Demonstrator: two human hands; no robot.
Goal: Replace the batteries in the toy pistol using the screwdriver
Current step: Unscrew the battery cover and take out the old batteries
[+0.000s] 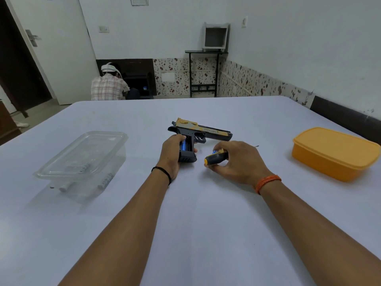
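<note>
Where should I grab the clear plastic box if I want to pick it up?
Grip the clear box by its two long sides just under the lid's rim, reaching down from above. The rim juts out like a ledge for fingers, and both long sides look free.

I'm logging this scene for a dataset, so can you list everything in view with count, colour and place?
toy pistol: one, black and gold, table centre, grip compartment open
battery: one seen, blue, in the open grip
screwdriver: one, black and yellow handle, right of the grip
clear container: one, transparent, lidded, table left, pale cylinders inside
orange container: one, lidded, table right
table: one, white cover
door: one, white, open, back left
stand: one, black, back wall, grey box on top
seated person: one, checked shirt, on floor
left hand: grips pistol grip, black wristband
right hand: holds screwdriver, orange wristband
</note>
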